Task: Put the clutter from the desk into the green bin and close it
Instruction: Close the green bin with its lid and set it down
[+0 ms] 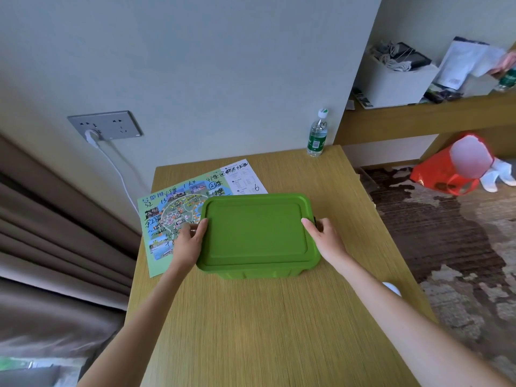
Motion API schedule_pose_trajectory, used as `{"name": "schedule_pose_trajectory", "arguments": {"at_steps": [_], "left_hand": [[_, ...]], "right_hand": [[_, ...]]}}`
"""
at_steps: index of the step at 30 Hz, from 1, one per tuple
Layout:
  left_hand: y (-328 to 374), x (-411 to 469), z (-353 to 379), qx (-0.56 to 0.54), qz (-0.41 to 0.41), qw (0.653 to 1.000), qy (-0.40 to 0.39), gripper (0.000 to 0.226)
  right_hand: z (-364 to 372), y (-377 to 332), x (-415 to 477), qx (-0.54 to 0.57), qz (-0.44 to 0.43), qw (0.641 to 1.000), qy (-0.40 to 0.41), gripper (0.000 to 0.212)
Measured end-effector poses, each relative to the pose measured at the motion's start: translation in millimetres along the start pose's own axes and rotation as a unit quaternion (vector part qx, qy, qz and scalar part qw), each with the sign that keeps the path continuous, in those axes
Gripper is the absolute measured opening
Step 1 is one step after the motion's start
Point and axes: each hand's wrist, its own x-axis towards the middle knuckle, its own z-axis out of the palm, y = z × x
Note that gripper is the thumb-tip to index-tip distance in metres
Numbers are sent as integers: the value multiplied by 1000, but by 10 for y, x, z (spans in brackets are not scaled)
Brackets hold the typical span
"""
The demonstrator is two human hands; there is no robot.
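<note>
Head view: I see the bin (255, 233), lid on, mid-counter (265, 317). My left hand (192, 238) and right hand (324, 236) grip its ends, fingers (320, 225) curled round the sides (contents hidden). Map (167, 216) and bottle (317, 135) lie outside; I judge latching unfinished.

two bare forearms (156, 297), left hand (190, 243), right hand (326, 241)

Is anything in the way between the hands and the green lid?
Nothing visible is. The left hand and the right hand each grip one end of the lid, which sits on the green bin.
</note>
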Motion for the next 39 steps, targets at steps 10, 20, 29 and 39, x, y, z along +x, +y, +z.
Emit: {"name": "schedule_pose_trajectory", "arguments": {"at_steps": [10,20,29,39], "left_hand": [[75,-73,-72,36,22,999,8,40],[237,90,-433,60,26,995,75,40],[289,492,-888,32,-3,984,174,51],[-57,995,-992,4,-75,974,215,48]], "right_hand": [[92,-84,-59,49,38,998,21,52],[228,-510,115,62,-6,997,37,50],[615,-1320,737,72,-69,995,-2,37],[1167,-1645,1377,24,-109,991,-70,24]]}}
